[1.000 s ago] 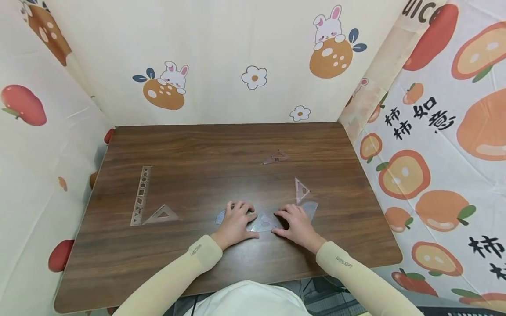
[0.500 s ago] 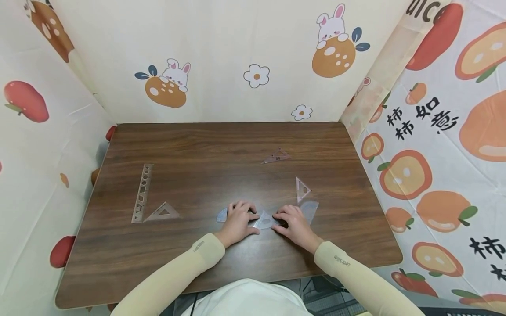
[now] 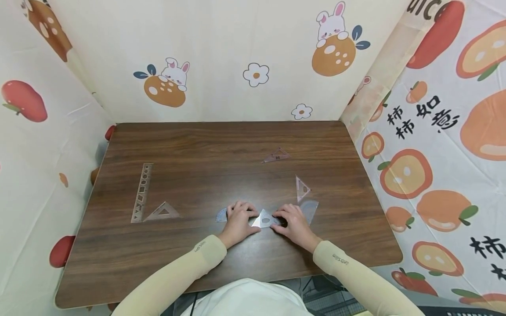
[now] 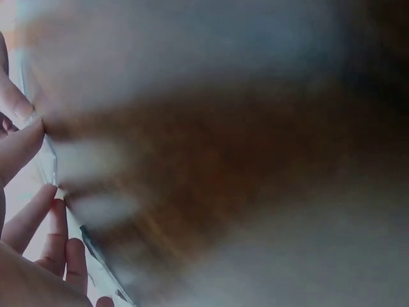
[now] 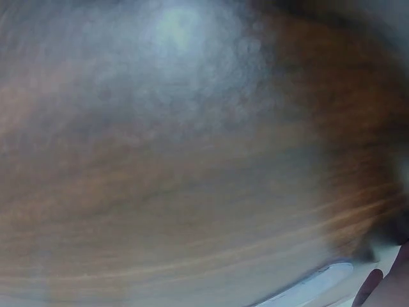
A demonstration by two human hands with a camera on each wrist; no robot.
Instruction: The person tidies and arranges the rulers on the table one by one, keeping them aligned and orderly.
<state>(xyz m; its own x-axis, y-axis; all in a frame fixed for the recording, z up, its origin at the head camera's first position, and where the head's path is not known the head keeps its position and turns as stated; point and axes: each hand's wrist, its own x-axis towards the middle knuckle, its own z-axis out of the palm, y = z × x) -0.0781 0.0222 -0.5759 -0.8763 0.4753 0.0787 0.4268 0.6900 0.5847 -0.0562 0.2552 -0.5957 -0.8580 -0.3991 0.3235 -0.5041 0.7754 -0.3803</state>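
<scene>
Between the two hands in the head view is a clear triangular set square (image 3: 260, 220), bright with glare on its left part. The left hand (image 3: 237, 223) pinches its left corner with thumb and fingers. Opposite it, the right hand (image 3: 295, 223) pinches the right corner. A bluish protractor (image 3: 221, 215) lies partly hidden by the left hand. Behind the right hand shows a clear, curved-edged plastic piece (image 3: 310, 210). In the left wrist view, fingertips (image 4: 46, 193) meet a thin clear edge. Only a bit of the right hand (image 5: 390, 288) appears in its wrist view.
A pinkish set square (image 3: 299, 188) lies just beyond the right hand, another pinkish one (image 3: 276, 156) farther back. On the left of the wooden table (image 3: 189, 175) rest a stencil ruler (image 3: 138, 206) and a clear set square (image 3: 163, 216). Printed curtains (image 3: 221, 52) stand around the table.
The clear set square now catches a bright glare on its left part. Both hands keep their hold and have barely moved. The head view has shifted slightly.
</scene>
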